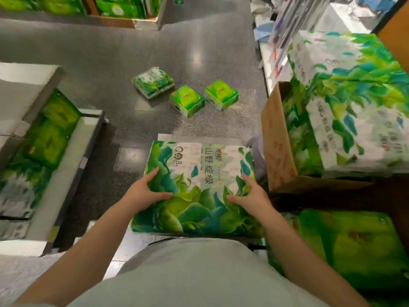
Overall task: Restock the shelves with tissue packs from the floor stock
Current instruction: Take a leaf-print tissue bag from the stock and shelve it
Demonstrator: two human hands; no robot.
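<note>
A large tissue pack (199,171), printed with green and teal leaves and a white top, sits in front of my body above the dark floor. My left hand (146,191) grips its left side, thumb across the front face and fingers round the edge. My right hand (250,196) holds its right side the same way. On the floor farther off lie three smaller packs: a leaf-print one (153,82) and two bright green ones (187,100) (220,94).
A low shelf (73,151) on the left holds green packs (53,129). To the right stands an open cardboard box (278,147) with packs inside and a big leaf-print pack (354,103) on top. More green packs (354,247) lie at lower right. A far shelf (124,9) holds more stock.
</note>
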